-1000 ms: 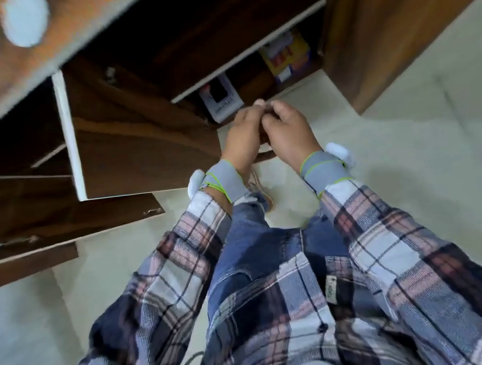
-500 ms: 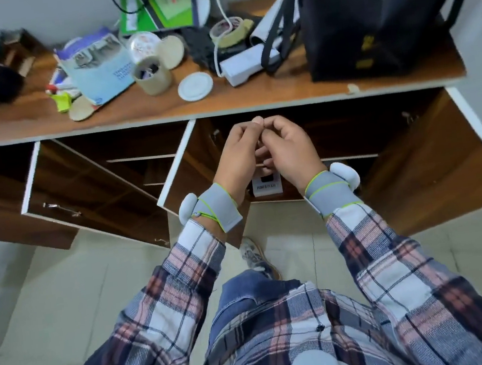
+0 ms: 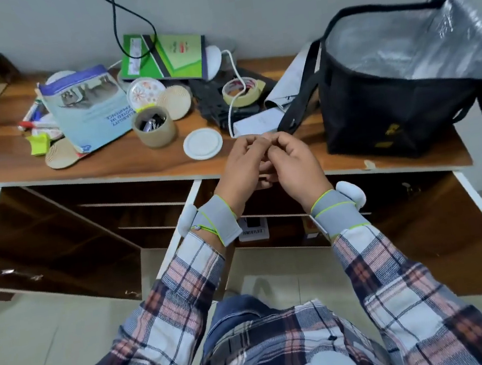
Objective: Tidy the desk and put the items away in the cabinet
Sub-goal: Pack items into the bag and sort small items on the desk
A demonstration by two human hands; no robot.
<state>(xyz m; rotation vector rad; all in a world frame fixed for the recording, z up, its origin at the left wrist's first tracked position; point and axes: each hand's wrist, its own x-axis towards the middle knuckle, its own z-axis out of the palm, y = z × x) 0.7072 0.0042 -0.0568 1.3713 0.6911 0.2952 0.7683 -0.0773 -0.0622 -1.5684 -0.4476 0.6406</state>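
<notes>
1. The long brown wooden desk (image 3: pixel 0 158) is running along the grey wall, carrying a clutter of things.
2. The dark wooden cabinet (image 3: pixel 57 243) under the desk is standing with its white-edged doors swung open; a small white box (image 3: pixel 252 231) is sitting on a shelf inside, behind the wrists.
3. The black fabric cooler bag with silver foil lining (image 3: pixel 377 109) is standing open on the desk's right end.
4. The green hardcover book (image 3: pixel 177 56) is leaning at the wall, and the pale blue paper booklet (image 3: pixel 89 110) is lying tilted on the pile at the left.
5. The left hand (image 3: pixel 241 170) and the right hand (image 3: pixel 295 163) are hovering over the desk's front edge, fingers curled and fingertips meeting; whether they are pinching anything, I cannot tell.
6. The brown cardboard tub of black binder clips (image 3: pixel 154 129) is standing upright near the booklet.
7. The round white plastic lid (image 3: pixel 203 143) is lying flat just beside the left hand.
8. The cream roll of masking tape (image 3: pixel 240 92) is resting behind it, with a white cable passing through it.
</notes>
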